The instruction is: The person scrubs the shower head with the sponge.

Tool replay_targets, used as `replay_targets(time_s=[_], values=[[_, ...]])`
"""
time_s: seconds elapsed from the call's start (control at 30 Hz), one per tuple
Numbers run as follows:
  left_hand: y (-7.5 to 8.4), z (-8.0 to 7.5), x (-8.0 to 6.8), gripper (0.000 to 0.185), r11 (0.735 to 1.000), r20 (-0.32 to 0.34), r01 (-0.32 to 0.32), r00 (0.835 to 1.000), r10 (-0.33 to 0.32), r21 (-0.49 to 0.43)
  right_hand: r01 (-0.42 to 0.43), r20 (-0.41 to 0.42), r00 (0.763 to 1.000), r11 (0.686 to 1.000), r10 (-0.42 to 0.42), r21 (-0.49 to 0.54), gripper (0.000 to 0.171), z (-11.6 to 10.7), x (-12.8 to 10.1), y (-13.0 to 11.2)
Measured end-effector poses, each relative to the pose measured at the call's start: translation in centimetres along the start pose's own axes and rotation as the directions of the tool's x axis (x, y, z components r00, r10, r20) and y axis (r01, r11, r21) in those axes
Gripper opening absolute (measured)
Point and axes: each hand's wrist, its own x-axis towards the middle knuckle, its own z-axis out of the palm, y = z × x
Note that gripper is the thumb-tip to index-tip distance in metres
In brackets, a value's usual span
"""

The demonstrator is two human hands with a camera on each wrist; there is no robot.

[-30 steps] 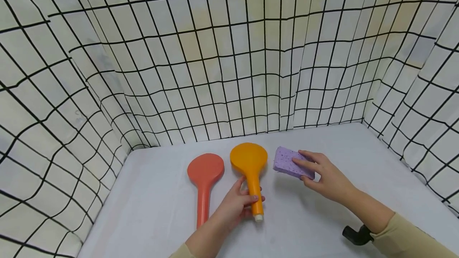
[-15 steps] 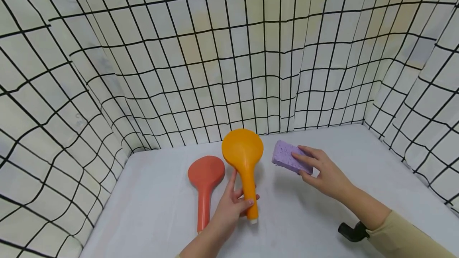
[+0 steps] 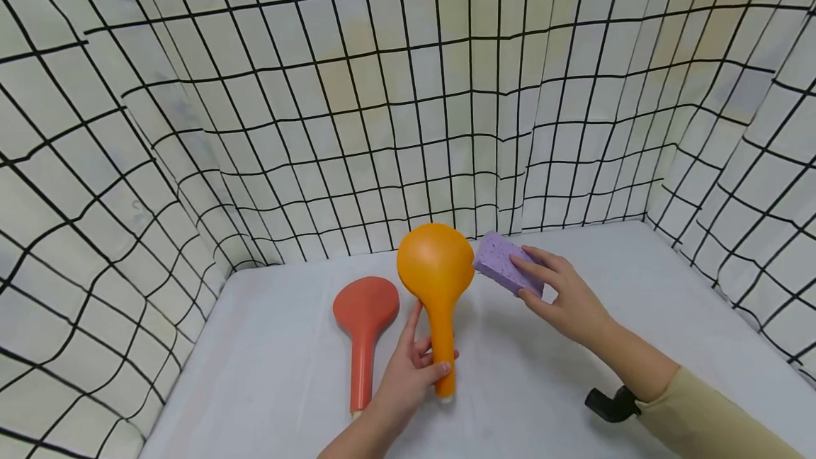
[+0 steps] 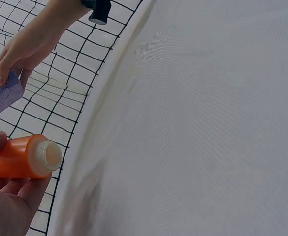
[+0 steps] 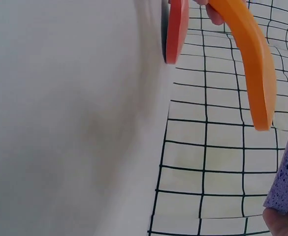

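Observation:
My left hand [image 3: 411, 374] grips the handle of an orange shower head [image 3: 436, 275] and holds it lifted off the white table [image 3: 548, 374], its round head tilted up. The left wrist view shows the handle's threaded end [image 4: 46, 153] against my palm. My right hand [image 3: 561, 292] pinches a purple sponge [image 3: 500, 261] and holds it in the air just right of the orange head. The right wrist view shows the sponge's edge [image 5: 287, 177] at the right and the orange shower head [image 5: 252, 59] above it.
A red shower head [image 3: 363, 317] lies flat on the table to the left of the orange one. White cloth walls [image 3: 382, 112] with a black grid close in the back and both sides. A black wrist mount [image 3: 608, 404] sits on my right forearm.
My left hand has raised the orange shower head off the table and tipped it up. My right hand has lifted the sponge and brought it left, close to the orange head.

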Motion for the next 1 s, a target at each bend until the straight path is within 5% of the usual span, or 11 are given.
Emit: replay_targets(time_s=[0.3,0.63,0.8,1.0], values=[[-0.3,0.2,-0.3,0.099,0.992,-0.041,0.037,0.999,-0.032,0.120,-0.082,-0.025,0.996,0.996,0.083,0.034,0.053,0.8,3.2,-3.3],[-0.2,0.4,-0.6,0.096,0.965,-0.044,0.004,0.999,0.008,0.261,-0.121,-0.048,0.991,0.992,0.122,0.023,0.053,1.9,5.3,-5.3],[-0.3,0.5,-0.8,0.095,0.943,-0.063,-0.013,0.997,0.036,0.332,-0.042,-0.065,0.997,0.998,0.040,-0.043,0.053,2.2,5.5,-5.9],[-0.4,0.4,-0.6,0.095,0.933,-0.076,-0.027,0.995,0.058,0.358,0.153,-0.082,0.983,0.976,-0.167,-0.157,0.051,2.6,5.3,-6.5]])
